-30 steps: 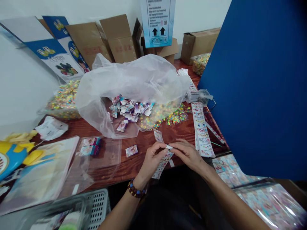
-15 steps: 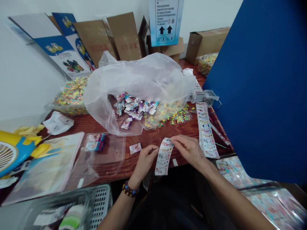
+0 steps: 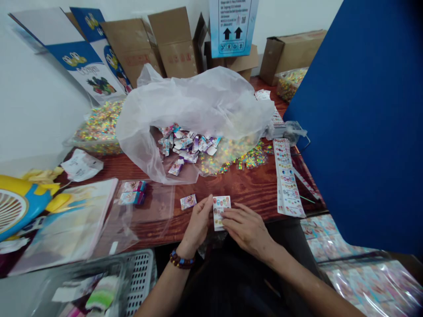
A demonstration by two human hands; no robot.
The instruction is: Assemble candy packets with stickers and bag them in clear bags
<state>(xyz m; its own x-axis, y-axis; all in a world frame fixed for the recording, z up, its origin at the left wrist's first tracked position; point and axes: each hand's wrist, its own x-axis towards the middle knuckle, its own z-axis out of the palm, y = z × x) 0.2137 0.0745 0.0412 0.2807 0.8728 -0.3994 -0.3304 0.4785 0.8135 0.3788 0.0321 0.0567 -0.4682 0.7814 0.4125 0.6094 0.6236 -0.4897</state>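
Observation:
A white sticker strip (image 3: 219, 201) printed with small coloured pictures is folded to a short length at the table's front edge. My left hand (image 3: 199, 220), with a beaded bracelet at its wrist, grips the strip's left edge between thumb and fingers. From the right, my right hand (image 3: 246, 226) lies across the lower part of the strip, its fingers bent over it and its thumb hidden. Just beyond my left hand a small printed box (image 3: 188, 201) lies flat on the table. Longer sticker strips (image 3: 287, 180) are laid out to the right.
A clear plastic bag (image 3: 198, 99) spreads over small boxes (image 3: 185, 145) and shiny packets (image 3: 253, 156). Stacked boxes (image 3: 132, 192) lie at left, above a grey basket (image 3: 140, 273). Cardboard boxes (image 3: 175, 48) line the wall; a blue panel (image 3: 360, 119) closes off the right.
The strip hung long and loose between my hands; now it is folded shorter. My right hand has come down and left, from the strip's top end onto its face.

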